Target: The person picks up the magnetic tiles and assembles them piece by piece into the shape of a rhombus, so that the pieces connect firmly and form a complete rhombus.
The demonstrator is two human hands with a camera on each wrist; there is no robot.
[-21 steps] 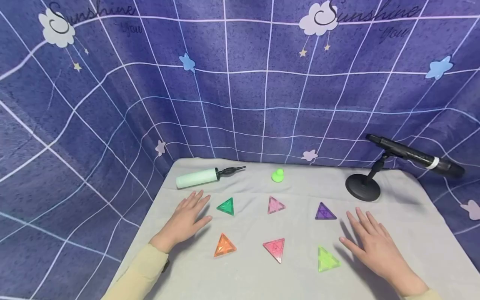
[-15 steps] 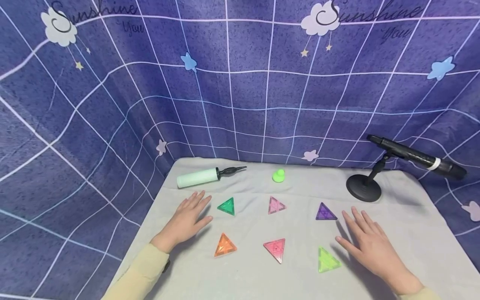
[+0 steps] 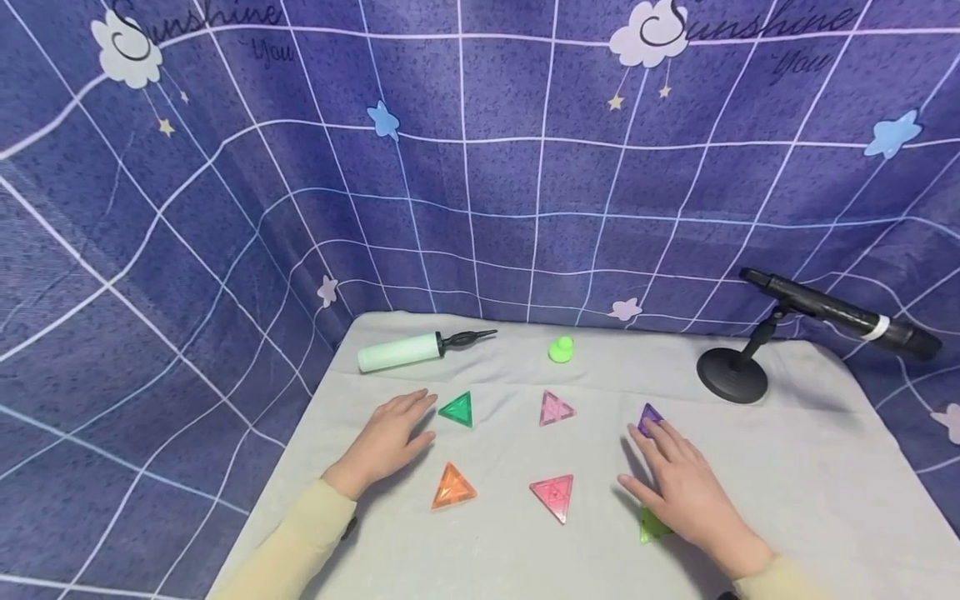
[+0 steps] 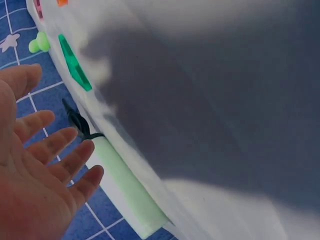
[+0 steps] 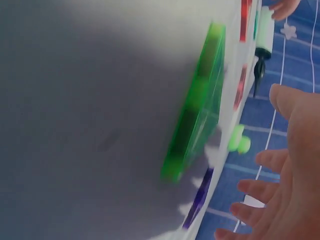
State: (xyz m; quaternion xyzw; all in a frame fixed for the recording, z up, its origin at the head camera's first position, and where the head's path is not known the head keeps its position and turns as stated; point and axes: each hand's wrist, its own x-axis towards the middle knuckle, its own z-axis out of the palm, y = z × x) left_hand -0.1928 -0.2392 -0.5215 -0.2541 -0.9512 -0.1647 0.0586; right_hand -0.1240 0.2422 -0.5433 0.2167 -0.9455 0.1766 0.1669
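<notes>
Several translucent triangular tiles lie on the pale cloth. The far row has a green tile (image 3: 459,409), a light pink tile (image 3: 555,408) and a purple tile (image 3: 649,412); nearer are an orange tile (image 3: 452,487), a deeper pink tile (image 3: 555,497) and a lime tile (image 3: 651,528). My left hand (image 3: 384,440), fingers spread and relaxed, hovers left of the green tile, holding nothing. My right hand (image 3: 681,483) is above the right-hand tiles, fingers extended and grasping nothing. It partly hides the purple and lime tiles in the head view.
At the back left lies a mint-green hand pump (image 3: 401,353) with a black nozzle. A small lime rubber duck (image 3: 561,350) sits at the back middle. A black microphone-like tube on a stand (image 3: 735,375) is back right. A blue curtain (image 3: 510,183) surrounds the table.
My right hand has moved left, over the purple and lime tiles. My left hand has shifted slightly right, towards the green tile. The tiles lie where they were.
</notes>
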